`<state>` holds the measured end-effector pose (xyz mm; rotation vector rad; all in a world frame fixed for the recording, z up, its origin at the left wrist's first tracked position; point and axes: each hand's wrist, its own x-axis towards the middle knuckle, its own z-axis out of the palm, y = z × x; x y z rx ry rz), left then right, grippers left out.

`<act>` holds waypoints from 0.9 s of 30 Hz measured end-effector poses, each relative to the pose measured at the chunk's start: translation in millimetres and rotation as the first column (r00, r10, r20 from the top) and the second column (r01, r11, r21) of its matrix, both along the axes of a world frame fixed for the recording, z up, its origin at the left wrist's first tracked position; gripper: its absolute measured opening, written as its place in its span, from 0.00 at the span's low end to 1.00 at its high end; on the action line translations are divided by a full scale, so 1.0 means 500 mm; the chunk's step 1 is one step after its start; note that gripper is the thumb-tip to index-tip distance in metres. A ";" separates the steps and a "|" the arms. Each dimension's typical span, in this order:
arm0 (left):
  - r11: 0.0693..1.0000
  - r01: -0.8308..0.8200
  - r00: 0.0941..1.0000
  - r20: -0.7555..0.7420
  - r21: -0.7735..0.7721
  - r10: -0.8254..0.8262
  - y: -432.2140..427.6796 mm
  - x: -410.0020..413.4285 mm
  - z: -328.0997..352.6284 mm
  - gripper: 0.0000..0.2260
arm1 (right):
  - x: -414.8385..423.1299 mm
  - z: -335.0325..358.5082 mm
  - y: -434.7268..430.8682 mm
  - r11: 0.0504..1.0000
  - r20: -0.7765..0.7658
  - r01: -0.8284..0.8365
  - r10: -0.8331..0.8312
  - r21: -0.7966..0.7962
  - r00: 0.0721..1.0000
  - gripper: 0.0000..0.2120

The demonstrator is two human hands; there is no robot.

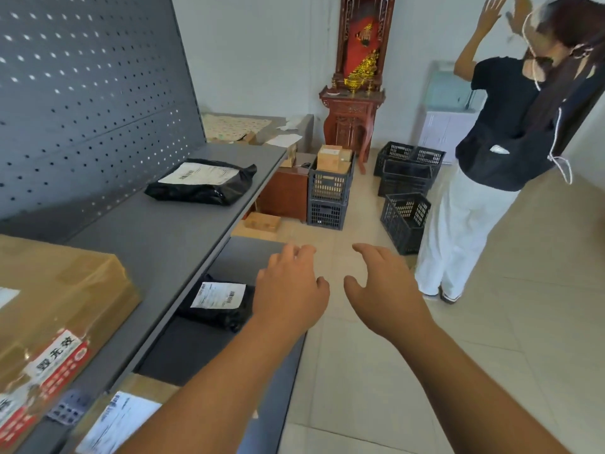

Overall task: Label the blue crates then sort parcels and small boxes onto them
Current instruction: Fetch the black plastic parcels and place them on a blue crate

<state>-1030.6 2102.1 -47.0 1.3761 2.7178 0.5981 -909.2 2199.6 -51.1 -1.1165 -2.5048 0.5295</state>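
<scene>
Our left hand (289,286) and right hand (381,286) hover over the floor, fingers spread, holding nothing. Two black parcels (203,181) with white labels, print too blurred to read, lie on grey shelves (170,237). We count perhaps six blue crates (405,221) on the floor ahead; one stacked crate (329,186) holds cardboard boxes (330,157). The brown box (59,290) has tape reading "无效".

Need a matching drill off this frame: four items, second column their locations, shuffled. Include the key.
Items
1. taped carton
2. small brown boxes
3. black parcel nearest the left hand
4. lone crate

Places
A. on the floor beside the standing person
B. on the lower shelf
C. on the upper shelf, near end
D. inside the top crate of the stack

Pairs: 1-C, 2-D, 3-B, 4-A
</scene>
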 end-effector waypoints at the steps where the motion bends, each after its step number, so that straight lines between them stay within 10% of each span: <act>1: 1.000 -0.006 1.000 0.003 -0.011 0.006 0.018 -0.017 -0.009 0.20 | -0.019 -0.008 0.022 1.000 0.010 -0.007 0.007 -0.010 1.000 0.27; 13: 0.895 -0.396 0.893 0.140 -0.205 0.427 0.164 -0.196 -0.165 0.17 | -0.314 -0.131 0.266 0.898 0.093 -0.394 0.417 -0.196 0.904 0.21; 27: 0.494 -0.823 0.361 0.415 -0.279 0.835 0.129 -0.251 -0.345 0.19 | -0.570 -0.316 0.289 0.599 0.234 -0.684 0.798 -0.418 0.555 0.26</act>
